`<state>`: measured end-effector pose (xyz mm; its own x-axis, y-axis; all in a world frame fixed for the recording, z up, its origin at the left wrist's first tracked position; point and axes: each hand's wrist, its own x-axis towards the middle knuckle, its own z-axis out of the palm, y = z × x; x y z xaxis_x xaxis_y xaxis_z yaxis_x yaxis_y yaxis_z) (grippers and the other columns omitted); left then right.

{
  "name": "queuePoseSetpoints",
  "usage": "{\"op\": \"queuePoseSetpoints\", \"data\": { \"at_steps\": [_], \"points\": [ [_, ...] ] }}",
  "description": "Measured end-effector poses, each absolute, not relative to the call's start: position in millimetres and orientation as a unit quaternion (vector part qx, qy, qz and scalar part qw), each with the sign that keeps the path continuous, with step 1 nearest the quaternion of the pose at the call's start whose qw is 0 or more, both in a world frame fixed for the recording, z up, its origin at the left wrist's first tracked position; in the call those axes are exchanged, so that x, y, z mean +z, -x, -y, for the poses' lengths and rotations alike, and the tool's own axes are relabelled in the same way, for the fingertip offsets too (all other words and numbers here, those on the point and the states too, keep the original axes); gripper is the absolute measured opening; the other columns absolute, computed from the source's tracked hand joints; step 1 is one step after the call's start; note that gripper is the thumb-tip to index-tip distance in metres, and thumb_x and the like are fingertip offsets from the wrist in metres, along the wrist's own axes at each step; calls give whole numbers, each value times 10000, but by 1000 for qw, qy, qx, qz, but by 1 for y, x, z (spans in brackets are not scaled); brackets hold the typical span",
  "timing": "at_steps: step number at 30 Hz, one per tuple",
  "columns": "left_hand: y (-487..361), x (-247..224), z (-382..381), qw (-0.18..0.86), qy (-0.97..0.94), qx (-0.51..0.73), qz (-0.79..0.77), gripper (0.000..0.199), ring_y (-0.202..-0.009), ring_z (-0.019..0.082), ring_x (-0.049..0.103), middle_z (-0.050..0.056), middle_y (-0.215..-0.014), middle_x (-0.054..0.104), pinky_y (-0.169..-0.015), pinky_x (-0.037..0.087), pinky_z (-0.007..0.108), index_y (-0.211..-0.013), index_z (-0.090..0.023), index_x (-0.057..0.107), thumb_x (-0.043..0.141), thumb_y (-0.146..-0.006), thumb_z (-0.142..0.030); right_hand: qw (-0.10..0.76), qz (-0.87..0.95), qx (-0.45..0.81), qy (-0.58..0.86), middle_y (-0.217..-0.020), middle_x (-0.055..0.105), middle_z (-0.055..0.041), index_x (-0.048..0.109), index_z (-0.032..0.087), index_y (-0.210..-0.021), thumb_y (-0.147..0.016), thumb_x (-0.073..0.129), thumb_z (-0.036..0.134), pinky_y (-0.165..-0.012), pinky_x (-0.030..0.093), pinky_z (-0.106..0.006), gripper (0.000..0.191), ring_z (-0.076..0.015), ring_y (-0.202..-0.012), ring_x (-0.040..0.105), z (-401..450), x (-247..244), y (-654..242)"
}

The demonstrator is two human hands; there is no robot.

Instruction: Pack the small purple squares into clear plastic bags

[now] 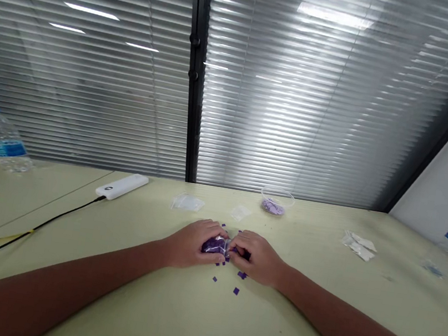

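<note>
My left hand (189, 243) and my right hand (255, 258) meet in the middle of the pale green table (286, 317). Between them, both grip a small transparent plastic bag (216, 245) packed with purple pieces. My fingers hide part of the bag. Several tiny purple squares (236, 290) lie loose on the tabletop just below my hands, and a few more sit just above my fingertips.
A transparent bowl (274, 201) of lilac pieces stands at the far edge. Near it lie small plastic bags (187, 203). A white power bank (122, 186) trails a black cable at left. Water bottles (4, 139) stand at both sides, beside white packets (359, 246).
</note>
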<state>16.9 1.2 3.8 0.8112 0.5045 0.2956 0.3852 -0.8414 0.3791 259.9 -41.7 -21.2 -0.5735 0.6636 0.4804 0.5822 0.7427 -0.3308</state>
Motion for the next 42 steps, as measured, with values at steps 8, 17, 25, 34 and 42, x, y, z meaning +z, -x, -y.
{"op": "queuePoseSetpoints", "data": {
  "at_steps": [8, 17, 25, 34, 42],
  "points": [
    [-17, 5, -2, 150, -942, 193, -229, 382, -993, 239, 599, 47, -1061, 670, -842, 442, 329, -1188, -256, 632, 672, -932, -537, 299, 885, 67, 352, -687, 542, 27, 647, 212, -881, -914, 638, 160, -685, 383, -268, 62, -148, -701, 520, 41, -24, -260],
    [-17, 5, 0, 150, -940, 193, -237, 389, -989, 236, 606, 49, -1066, 670, -844, 450, 322, -1183, -251, 640, 671, -931, -546, 302, 883, 75, 351, -694, 547, 28, 648, 208, -876, -905, 648, 155, -691, 380, -269, 61, -145, -707, 519, 42, -20, -260],
    [-17, 4, -2, 154, -941, 191, -233, 387, -998, 240, 603, 49, -1070, 674, -851, 447, 330, -1191, -254, 633, 682, -928, -533, 304, 880, 83, 354, -682, 541, 26, 648, 207, -865, -903, 647, 162, -702, 392, -271, 59, -148, -707, 523, 43, -19, -261],
    [-18, 5, -2, 154, -941, 195, -229, 398, -987, 242, 607, 54, -1065, 677, -844, 449, 336, -1190, -245, 638, 670, -932, -547, 302, 881, 83, 355, -695, 557, 24, 648, 210, -869, -899, 645, 145, -706, 403, -268, 72, -147, -709, 535, 43, -19, -260],
    [-18, 5, -1, 154, -942, 194, -227, 404, -1000, 230, 603, 41, -1069, 678, -856, 445, 326, -1211, -253, 631, 682, -931, -539, 297, 885, 70, 353, -717, 584, 12, 649, 216, -907, -923, 646, 177, -713, 416, -273, 42, -159, -734, 558, 42, -22, -262]
  ]
}}
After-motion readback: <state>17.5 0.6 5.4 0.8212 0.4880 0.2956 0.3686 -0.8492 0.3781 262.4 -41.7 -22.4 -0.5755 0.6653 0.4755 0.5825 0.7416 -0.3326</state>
